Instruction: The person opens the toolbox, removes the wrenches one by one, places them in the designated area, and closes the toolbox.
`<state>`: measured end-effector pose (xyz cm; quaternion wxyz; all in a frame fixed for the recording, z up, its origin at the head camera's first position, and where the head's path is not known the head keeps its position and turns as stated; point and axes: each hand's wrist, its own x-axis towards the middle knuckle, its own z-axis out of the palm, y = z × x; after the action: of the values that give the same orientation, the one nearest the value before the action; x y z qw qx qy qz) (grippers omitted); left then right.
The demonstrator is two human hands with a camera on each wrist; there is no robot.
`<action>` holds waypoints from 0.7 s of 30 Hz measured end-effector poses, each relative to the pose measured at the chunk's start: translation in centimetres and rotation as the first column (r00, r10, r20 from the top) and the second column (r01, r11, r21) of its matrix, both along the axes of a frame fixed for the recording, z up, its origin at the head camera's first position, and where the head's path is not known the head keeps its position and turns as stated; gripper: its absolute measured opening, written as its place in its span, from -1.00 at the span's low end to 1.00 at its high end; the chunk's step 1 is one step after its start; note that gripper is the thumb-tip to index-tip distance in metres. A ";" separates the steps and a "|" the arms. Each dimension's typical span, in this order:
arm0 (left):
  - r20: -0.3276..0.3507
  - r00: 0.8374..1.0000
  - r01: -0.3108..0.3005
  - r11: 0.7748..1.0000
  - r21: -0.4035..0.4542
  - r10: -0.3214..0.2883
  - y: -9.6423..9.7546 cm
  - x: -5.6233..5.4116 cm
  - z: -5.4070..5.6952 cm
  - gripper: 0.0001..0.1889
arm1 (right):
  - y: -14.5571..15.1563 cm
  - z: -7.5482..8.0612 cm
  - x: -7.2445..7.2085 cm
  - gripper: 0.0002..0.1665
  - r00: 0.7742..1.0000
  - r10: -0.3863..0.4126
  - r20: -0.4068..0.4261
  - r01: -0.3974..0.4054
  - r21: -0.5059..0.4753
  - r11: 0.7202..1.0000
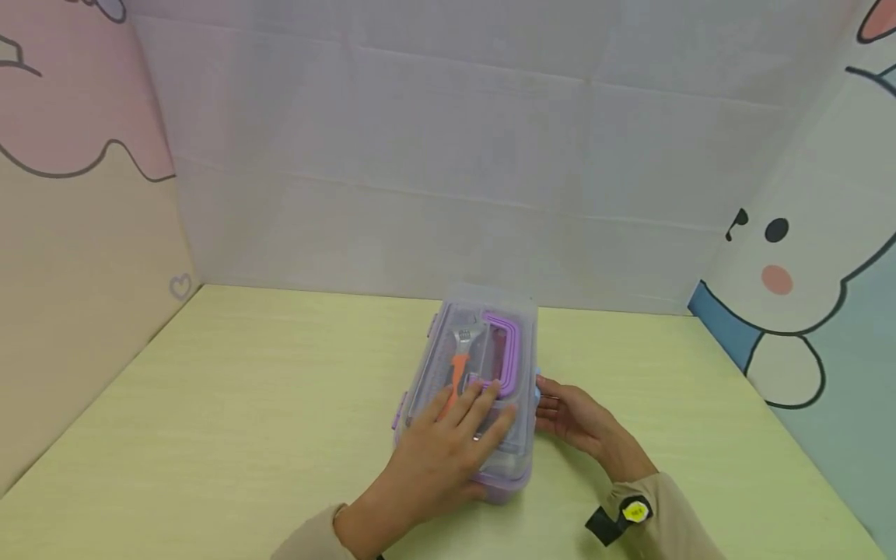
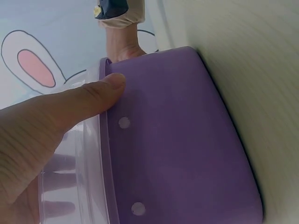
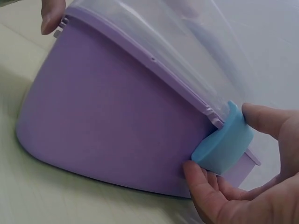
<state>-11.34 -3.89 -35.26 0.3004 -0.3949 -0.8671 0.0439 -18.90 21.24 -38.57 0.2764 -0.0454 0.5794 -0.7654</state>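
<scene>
A toolbox with a purple base [image 2: 177, 126] and a clear lid [image 1: 490, 294] stands on the table. Through the lid shows an adjustable wrench [image 1: 458, 362] with an orange handle, beside the purple carry handle [image 1: 514, 354]. My left hand [image 1: 448, 447] rests on the near part of the lid, fingers spread and fairly straight; in the left wrist view its thumb lies against the purple rim. At the box's right side my right hand [image 1: 577, 420] holds a light blue latch [image 3: 226, 142], thumb at its upper edge and fingertips at its lower edge.
Purple hinges [image 1: 399, 411] sit along the box's left side. The pale yellow table [image 1: 245, 420] ends at a white back wall [image 1: 420, 155]. Printed side panels [image 1: 805, 257] stand left and right. A dark strap with a yellow piece [image 1: 633, 512] is on the right sleeve.
</scene>
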 end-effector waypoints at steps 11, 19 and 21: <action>-0.037 0.999 0.016 1.000 0.019 -0.015 0.3 0.0 -0.1 0.08 | 0.0 -0.7 -0.2 -0.69 0.998 0.023 0.061 -0.017 -0.088 0.996; -0.017 1.000 0.008 1.000 0.013 -0.008 0.3 0.2 -0.1 0.08 | -0.1 -0.6 -0.2 -0.67 0.999 0.014 0.045 -0.009 -0.096 0.995; -0.012 1.000 0.004 1.000 0.010 -0.004 0.3 0.2 -0.1 0.08 | -0.1 -0.4 -0.2 -0.69 1.000 0.000 0.022 0.002 -0.061 0.998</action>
<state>-11.18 -3.59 -35.37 0.3075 -0.3948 -0.8648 0.0414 -19.12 21.12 -38.94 0.2810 -0.0449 0.5527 -0.7833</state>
